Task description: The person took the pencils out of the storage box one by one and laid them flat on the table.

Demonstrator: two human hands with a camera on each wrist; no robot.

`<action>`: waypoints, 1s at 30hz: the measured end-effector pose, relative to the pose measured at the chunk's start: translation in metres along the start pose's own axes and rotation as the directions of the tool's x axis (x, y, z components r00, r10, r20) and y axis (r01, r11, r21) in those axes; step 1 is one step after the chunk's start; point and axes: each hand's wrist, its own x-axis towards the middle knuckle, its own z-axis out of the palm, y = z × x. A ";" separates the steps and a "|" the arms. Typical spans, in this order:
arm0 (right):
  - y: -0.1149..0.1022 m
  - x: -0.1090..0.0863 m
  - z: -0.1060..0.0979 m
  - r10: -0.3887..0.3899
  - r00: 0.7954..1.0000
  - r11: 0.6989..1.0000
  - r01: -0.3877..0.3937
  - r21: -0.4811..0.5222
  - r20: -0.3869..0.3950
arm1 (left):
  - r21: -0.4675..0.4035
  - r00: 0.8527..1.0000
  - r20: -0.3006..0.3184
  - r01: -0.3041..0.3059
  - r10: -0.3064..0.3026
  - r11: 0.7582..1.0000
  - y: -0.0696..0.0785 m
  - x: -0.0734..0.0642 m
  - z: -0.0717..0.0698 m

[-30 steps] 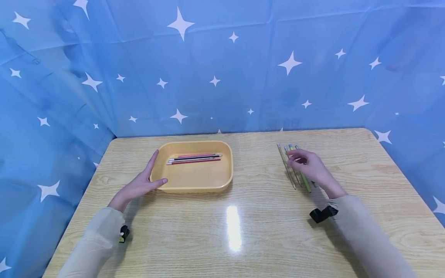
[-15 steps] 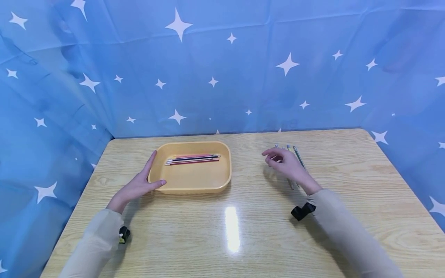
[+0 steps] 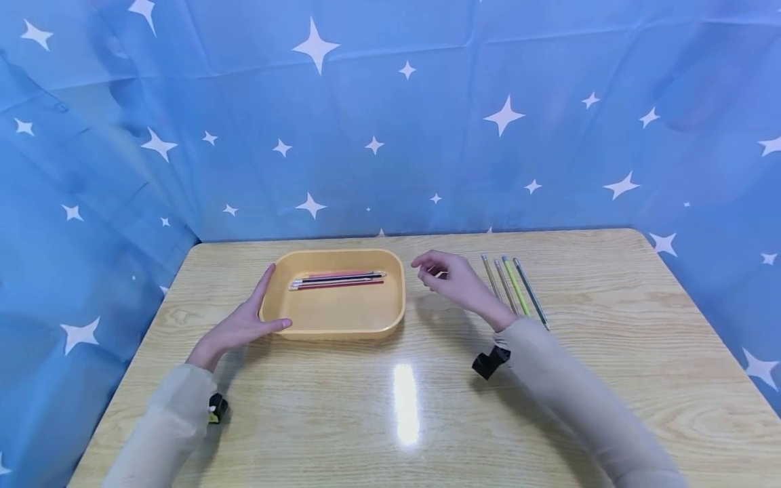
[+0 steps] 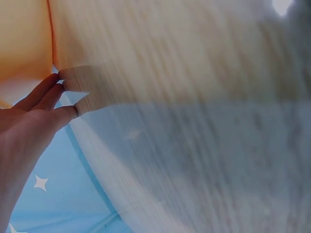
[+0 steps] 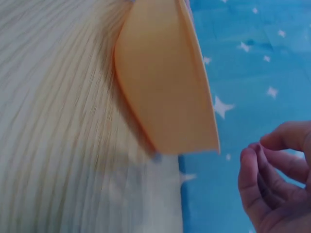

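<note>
My left hand (image 3: 243, 324) rests against the left end of a yellow-orange plastic tray (image 3: 390, 318), fingers straight along its outer side and thumb at the near rim. In the left wrist view those fingers (image 4: 46, 94) lie beside the tray wall (image 4: 24, 43). Several pencils (image 3: 338, 280), among them pink, black and red ones, lie together inside. Just right of the tray hovers my right hand (image 3: 454, 279), fingers loosely bent, no object visible in it. The right wrist view shows its thumb and fingers (image 5: 250, 179) close together, apart from the tray's end.
To the right of my right hand, several pencils (image 3: 518, 288) in gold, yellow-green and dark green lie side by side on the wooden table (image 3: 317, 407). A blue star-patterned cloth (image 3: 390, 122) hangs behind the table and along its left side.
My right hand has moved left from above the pencils on the table to beside the tray, uncovering those pencils. The left hand and the tray stay in place.
</note>
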 end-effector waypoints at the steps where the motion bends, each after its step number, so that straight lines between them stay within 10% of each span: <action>1: -0.003 0.002 0.003 -0.011 1.000 1.000 0.011 0.000 0.005 | 0.007 1.000 0.001 -0.001 0.001 1.000 0.000 0.001 0.000; 13: -0.025 0.023 0.044 -0.165 0.982 0.986 0.165 0.012 0.091 | -0.024 1.000 0.016 0.024 -0.023 0.999 0.005 0.004 -0.004; 30: -0.032 0.039 0.084 -0.149 0.981 0.989 0.145 0.038 0.128 | 0.019 0.999 0.033 0.040 -0.040 0.999 0.015 0.004 -0.001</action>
